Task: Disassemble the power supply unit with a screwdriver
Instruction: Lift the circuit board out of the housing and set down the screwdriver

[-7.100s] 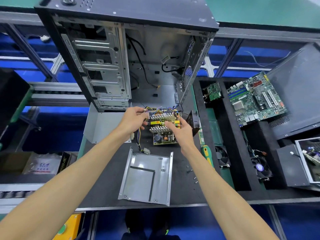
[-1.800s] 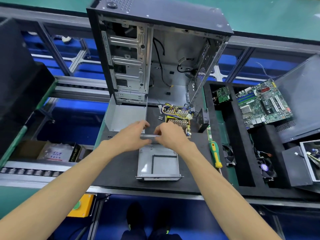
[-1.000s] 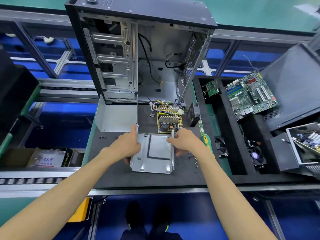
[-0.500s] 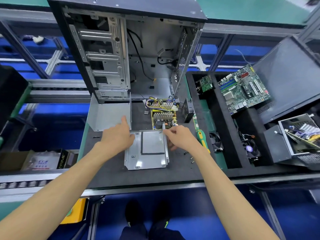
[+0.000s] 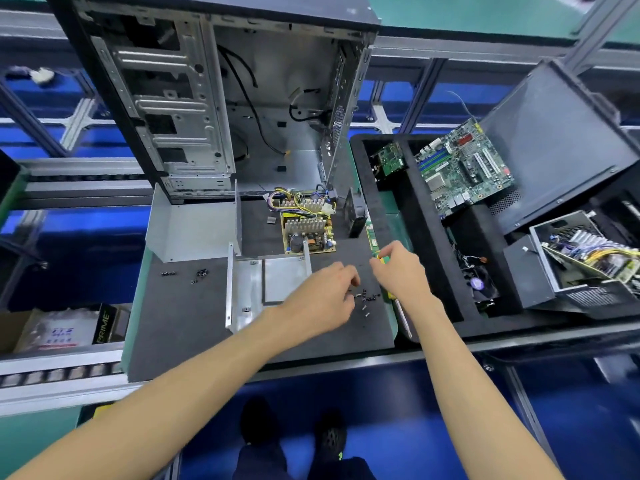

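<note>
Box label (image 5: 105, 323) reads "PRIME" — hands (image 5: 322, 299) over screws (image 5: 367, 297).

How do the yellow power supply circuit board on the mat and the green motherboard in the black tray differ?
The yellow power supply circuit board lies flat on the dark grey mat, while the green motherboard leans tilted in the black foam tray. The yellow board carries silver finned heatsinks and a bundle of coloured wires; the green one shows slots and no loose wires. The green board looks larger. Both are bare, out of their housings.
</note>
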Demonstrator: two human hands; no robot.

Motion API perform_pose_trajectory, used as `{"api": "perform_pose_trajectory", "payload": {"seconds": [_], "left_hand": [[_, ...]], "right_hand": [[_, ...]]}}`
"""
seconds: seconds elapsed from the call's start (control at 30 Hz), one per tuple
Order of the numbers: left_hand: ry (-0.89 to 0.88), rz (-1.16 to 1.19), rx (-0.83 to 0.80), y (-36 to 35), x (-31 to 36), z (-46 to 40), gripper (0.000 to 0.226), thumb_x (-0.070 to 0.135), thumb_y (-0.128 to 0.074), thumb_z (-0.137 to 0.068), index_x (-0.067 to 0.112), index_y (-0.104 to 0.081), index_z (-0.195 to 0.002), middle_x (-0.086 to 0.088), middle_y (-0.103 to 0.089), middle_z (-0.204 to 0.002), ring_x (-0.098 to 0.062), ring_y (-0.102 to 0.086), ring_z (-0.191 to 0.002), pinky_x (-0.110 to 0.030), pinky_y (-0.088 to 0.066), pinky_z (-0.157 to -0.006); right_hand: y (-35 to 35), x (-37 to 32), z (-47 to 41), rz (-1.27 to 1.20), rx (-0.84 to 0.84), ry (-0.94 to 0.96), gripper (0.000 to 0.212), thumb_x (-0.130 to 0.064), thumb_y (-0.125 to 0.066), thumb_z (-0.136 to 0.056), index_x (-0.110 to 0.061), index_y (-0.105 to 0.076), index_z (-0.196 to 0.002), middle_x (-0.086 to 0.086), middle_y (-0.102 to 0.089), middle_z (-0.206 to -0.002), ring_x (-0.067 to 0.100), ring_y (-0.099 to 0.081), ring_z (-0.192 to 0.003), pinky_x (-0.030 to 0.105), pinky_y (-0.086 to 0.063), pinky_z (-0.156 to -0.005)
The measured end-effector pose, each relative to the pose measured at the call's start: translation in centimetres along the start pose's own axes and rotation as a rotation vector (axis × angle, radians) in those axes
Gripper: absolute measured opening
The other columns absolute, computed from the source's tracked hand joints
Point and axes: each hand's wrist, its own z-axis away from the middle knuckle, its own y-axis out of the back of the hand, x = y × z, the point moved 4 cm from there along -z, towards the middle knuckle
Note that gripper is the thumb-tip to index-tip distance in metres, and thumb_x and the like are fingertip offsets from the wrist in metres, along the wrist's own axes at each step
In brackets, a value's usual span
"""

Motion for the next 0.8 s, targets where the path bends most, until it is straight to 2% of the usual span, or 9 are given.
{"api": "perform_pose_trajectory", "payload": {"seconds": [0.1,0.2,0.33,0.5,0.67,0.8], "left_hand": [[0.077,-0.018,-0.064,-3.2,0.4,-0.9,0.04,0.016,-0.056,-0.095,0.012,-0.049,-0.135,-0.008,-0.051,-0.124,-0.026,-0.056,-0.11,-0.033,-0.043,-0.091],[0.186,-0.008,-0.031,-5.1,0.0,-2.0,0.045,0.022,-0.059,-0.095,0.009,-0.045,-0.137,-0.011,-0.045,-0.125,-0.029,-0.054,-0.11,-0.035,-0.047,-0.091],[0.308,-0.066,0.027,-6.9,-0.6,-3.7,0.044,0.029,-0.06,-0.096,0.008,-0.044,-0.131,-0.015,-0.041,-0.126,-0.031,-0.051,-0.111,-0.04,-0.047,-0.093],[0.369,-0.056,0.085,-8.2,-1.1,-4.8,0.033,0.019,-0.056,-0.097,0.007,-0.049,-0.126,-0.015,-0.042,-0.127,-0.031,-0.049,-0.113,-0.037,-0.044,-0.094],[0.352,0.005,0.106,-8.4,-1.4,-5.2,0.022,0.014,-0.049,-0.099,0.009,-0.056,-0.12,-0.01,-0.05,-0.119,-0.026,-0.053,-0.109,-0.033,-0.043,-0.092],[0.323,-0.013,0.058,-8.9,-1.1,-5.5,0.016,0.021,-0.05,-0.099,0.012,-0.056,-0.11,-0.008,-0.052,-0.111,-0.026,-0.056,-0.099,-0.037,-0.047,-0.088]], "right_hand": [[-0.4,2.0,-0.3,0.082,-0.044,-0.028,0.043,-0.033,-0.065,-0.095,-0.01,-0.048,-0.127,0.015,-0.056,-0.124,0.037,-0.058,-0.109,0.039,-0.044,-0.085],[-0.8,3.8,-0.5,0.09,-0.081,-0.013,0.053,-0.04,-0.069,-0.094,-0.009,-0.046,-0.13,0.015,-0.056,-0.127,0.037,-0.059,-0.113,0.04,-0.046,-0.089],[-1.3,5.7,-1.0,0.059,-0.107,0.029,0.041,-0.037,-0.069,-0.095,-0.011,-0.055,-0.124,0.011,-0.066,-0.113,0.029,-0.064,-0.1,0.037,-0.05,-0.082],[-1.5,6.7,-1.3,-0.016,-0.085,0.083,0.032,-0.032,-0.066,-0.097,-0.013,-0.058,-0.122,0.012,-0.07,-0.102,0.023,-0.065,-0.087,0.032,-0.045,-0.07],[-1.4,7.5,-1.9,-0.022,-0.067,0.118,0.031,-0.03,-0.071,-0.094,-0.015,-0.058,-0.118,0.008,-0.069,-0.097,0.014,-0.058,-0.071,0.023,-0.034,-0.053],[-1.8,7.5,-2.1,-0.003,-0.112,0.136,0.036,-0.034,-0.073,-0.092,-0.017,-0.054,-0.118,0.003,-0.066,-0.099,0.014,-0.058,-0.075,0.026,-0.035,-0.054]]}}
